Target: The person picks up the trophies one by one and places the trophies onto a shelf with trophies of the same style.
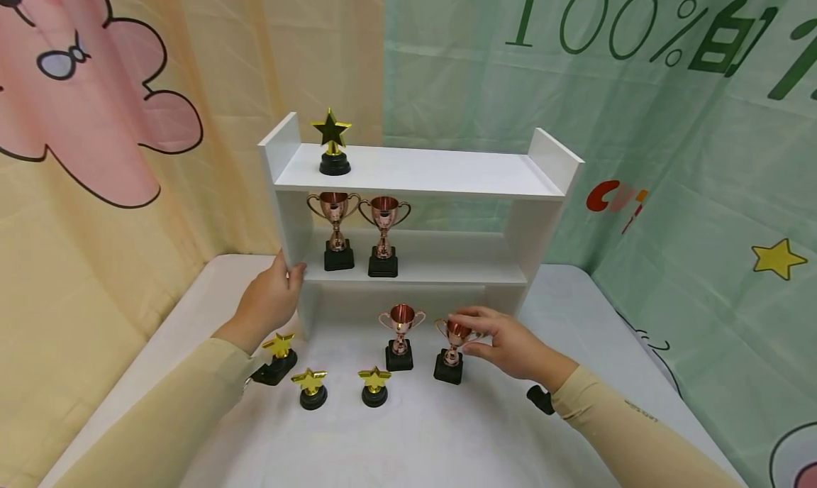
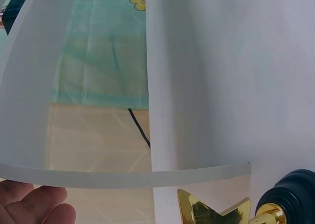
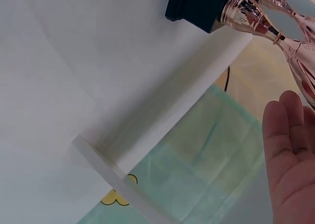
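My left hand holds the left side panel of a white shelf unit, thumb at its front edge. In the left wrist view, its fingers lie along the panel's outer side. My right hand is at a rose-gold trophy cup on the table, fingers over the cup's rim and thumb beside the bowl. In the right wrist view those fingers look straight, right by the cup. Another two-handled trophy cup stands just left of it, both on black square bases.
Two trophy cups stand on the middle shelf. A star trophy is on the top shelf, at the left. On the table, two star trophies stand in front, and a tilted-looking one sits by my left wrist. Printed curtains hang behind.
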Motion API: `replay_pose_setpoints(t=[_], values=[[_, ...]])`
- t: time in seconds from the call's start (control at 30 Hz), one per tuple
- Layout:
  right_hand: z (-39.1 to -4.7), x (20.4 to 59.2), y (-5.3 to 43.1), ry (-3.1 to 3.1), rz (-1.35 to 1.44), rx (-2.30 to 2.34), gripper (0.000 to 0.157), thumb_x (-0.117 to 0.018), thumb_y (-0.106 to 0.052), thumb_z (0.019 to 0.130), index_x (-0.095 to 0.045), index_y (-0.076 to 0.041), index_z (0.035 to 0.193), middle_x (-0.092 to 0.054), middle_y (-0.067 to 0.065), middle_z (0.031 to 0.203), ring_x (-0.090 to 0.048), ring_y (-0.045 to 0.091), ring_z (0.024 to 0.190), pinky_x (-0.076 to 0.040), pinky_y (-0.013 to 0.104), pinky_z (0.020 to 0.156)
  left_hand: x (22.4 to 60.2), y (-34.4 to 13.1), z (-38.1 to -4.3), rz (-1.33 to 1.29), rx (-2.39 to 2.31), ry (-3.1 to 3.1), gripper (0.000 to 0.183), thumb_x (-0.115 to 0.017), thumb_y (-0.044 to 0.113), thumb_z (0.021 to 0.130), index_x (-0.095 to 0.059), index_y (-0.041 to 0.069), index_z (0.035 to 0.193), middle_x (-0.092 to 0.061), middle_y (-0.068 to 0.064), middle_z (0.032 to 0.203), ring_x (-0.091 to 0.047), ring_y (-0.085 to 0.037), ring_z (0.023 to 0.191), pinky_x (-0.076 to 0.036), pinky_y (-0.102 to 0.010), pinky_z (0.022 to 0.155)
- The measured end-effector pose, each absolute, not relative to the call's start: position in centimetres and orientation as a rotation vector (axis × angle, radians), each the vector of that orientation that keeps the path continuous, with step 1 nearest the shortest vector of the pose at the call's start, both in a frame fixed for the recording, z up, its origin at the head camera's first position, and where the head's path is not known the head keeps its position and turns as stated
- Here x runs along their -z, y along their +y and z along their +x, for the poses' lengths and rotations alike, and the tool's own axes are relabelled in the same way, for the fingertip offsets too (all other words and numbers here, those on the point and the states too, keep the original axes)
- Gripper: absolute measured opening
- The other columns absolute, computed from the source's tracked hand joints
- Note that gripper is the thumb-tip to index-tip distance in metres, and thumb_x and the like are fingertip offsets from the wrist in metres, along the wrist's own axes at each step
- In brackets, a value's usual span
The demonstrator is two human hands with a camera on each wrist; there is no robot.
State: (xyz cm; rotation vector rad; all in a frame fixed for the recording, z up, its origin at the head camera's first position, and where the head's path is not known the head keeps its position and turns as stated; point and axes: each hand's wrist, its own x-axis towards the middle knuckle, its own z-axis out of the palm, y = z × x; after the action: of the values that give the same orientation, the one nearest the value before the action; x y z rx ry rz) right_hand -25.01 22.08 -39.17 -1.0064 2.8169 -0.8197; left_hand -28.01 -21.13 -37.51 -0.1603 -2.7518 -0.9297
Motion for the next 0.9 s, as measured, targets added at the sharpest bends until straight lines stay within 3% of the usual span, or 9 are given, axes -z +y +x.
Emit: replay_pose_setpoints(t=[0.9], values=[[-25.15, 39.84, 21.44, 2.823, -0.973, 0.852, 0.056, -0.075, -0.017, 0.098, -0.059, -0.024, 0.151, -0.060, 0.012, 0.150, -0.063, 0.033, 0.131, -0.059, 0.043, 0.099, 37.58, -20.98, -27.89, -0.168, 0.896, -2.741, 0.066, -0.030, 0.042, 0.116, -0.017, 0.000, 0.165, -0.050, -0.035, 0.153, -0.063, -0.055, 0.126, -0.051, -0.070, 0.101]])
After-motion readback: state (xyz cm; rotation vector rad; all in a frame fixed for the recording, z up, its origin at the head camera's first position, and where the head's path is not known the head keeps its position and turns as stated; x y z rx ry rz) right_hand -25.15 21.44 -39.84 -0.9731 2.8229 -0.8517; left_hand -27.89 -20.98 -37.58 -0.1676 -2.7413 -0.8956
